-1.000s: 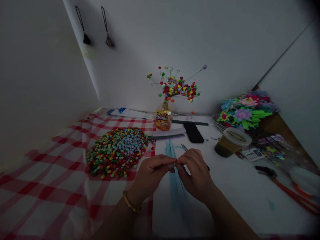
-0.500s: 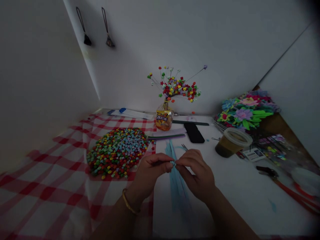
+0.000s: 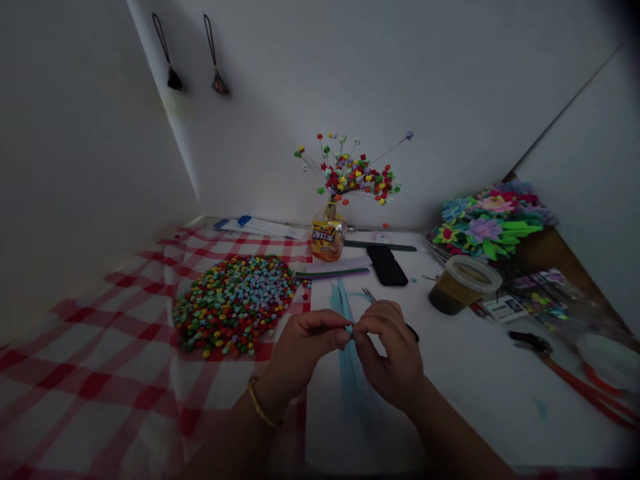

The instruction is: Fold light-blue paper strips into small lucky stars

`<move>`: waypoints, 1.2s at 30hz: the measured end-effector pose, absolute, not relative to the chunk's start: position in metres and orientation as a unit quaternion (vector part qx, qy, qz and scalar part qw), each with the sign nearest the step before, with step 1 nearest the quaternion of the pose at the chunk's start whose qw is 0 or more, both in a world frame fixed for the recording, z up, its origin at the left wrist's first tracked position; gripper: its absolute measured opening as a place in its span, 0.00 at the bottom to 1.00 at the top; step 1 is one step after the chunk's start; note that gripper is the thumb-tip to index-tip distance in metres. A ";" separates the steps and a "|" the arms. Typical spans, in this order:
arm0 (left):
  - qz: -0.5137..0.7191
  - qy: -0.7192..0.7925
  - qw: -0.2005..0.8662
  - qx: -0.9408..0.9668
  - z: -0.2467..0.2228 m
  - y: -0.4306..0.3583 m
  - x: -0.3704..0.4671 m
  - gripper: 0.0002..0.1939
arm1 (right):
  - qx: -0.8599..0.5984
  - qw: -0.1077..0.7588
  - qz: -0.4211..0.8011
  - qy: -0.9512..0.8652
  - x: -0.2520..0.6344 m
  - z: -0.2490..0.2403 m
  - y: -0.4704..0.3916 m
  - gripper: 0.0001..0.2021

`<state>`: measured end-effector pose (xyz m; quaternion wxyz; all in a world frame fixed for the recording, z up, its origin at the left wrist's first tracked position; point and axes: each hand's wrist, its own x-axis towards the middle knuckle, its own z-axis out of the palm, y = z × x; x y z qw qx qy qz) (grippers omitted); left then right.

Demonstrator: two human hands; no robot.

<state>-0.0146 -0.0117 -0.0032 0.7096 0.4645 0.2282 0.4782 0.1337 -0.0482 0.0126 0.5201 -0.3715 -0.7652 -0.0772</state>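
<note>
Between the fingertips of both hands is a small light-blue folded paper piece (image 3: 351,331), like one of the little paper stars, mostly covered by the fingers. My left hand (image 3: 305,343) pinches it from the left with thumb and forefinger. From the right, my right hand (image 3: 393,353) grips it the same way. Under the hands lie long light-blue paper strips (image 3: 353,380) on the white tabletop. A pair of scissors (image 3: 369,295) lies partly hidden behind my right hand. To the left is a big heap of colourful paper stars (image 3: 237,303).
A bottle (image 3: 329,239) holding star-tipped stems stands at the back, near a black phone (image 3: 387,265). On the right are a lidded plastic tub (image 3: 463,283), fuzzy craft flowers (image 3: 493,217) and orange-handled pliers (image 3: 575,377). A red-checked cloth (image 3: 125,373) covers the left side.
Both hands have shifted slightly; the fingertips are closer together and cover more of the blue paper piece. A dark scissor handle now shows beside my right hand.
</note>
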 end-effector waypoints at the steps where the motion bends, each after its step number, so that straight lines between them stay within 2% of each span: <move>1: 0.479 0.223 0.717 0.455 -0.004 -0.012 -0.014 0.07 | -0.374 0.530 -0.080 -0.757 0.132 0.013 -0.048 0.08; 8: 0.498 0.192 0.712 0.456 -0.009 -0.009 -0.016 0.06 | -0.347 0.534 -0.068 -0.768 0.134 0.017 -0.049 0.08; 14: 0.460 0.189 0.712 0.496 -0.004 -0.008 -0.019 0.04 | -0.349 0.525 -0.055 -0.774 0.142 0.013 -0.046 0.11; 20: 0.446 0.234 0.730 0.461 -0.003 -0.008 -0.018 0.07 | -0.349 0.509 -0.053 -0.785 0.143 0.014 -0.046 0.08; 25: 0.452 0.241 0.714 0.478 -0.003 -0.007 -0.020 0.05 | -0.351 0.497 -0.050 -0.792 0.144 0.016 -0.048 0.06; 30: 0.455 0.242 0.713 0.475 -0.003 -0.008 -0.020 0.05 | -0.368 0.484 -0.066 -0.791 0.140 0.012 -0.047 0.07; 36: 0.454 0.239 0.728 0.455 -0.003 -0.011 -0.016 0.06 | -0.396 0.512 -0.123 -0.752 0.132 0.006 -0.048 0.07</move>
